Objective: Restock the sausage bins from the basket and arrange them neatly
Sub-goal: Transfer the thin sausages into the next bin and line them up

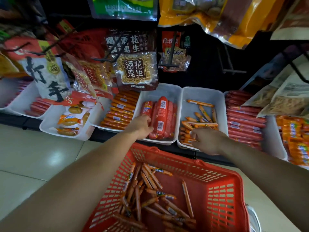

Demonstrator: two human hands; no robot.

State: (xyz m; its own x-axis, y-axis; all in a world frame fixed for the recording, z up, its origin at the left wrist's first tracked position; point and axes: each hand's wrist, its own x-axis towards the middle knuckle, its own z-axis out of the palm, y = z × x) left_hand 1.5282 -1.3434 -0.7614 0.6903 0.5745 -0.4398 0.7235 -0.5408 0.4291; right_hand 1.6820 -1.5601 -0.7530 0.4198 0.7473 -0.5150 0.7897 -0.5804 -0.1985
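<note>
Your left hand (142, 125) curls its fingers round the near end of the fat red sausages (164, 118) in the middle bin (173, 91). Your right hand (208, 140) pinches thin orange sausages (187, 131) at the front of the next bin (220, 104); more lie loose in the red basket (222, 195) below

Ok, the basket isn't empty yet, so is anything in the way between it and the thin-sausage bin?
Nothing visible. The basket sits just before the open-topped bin; only the right hand is at its near end.
</note>
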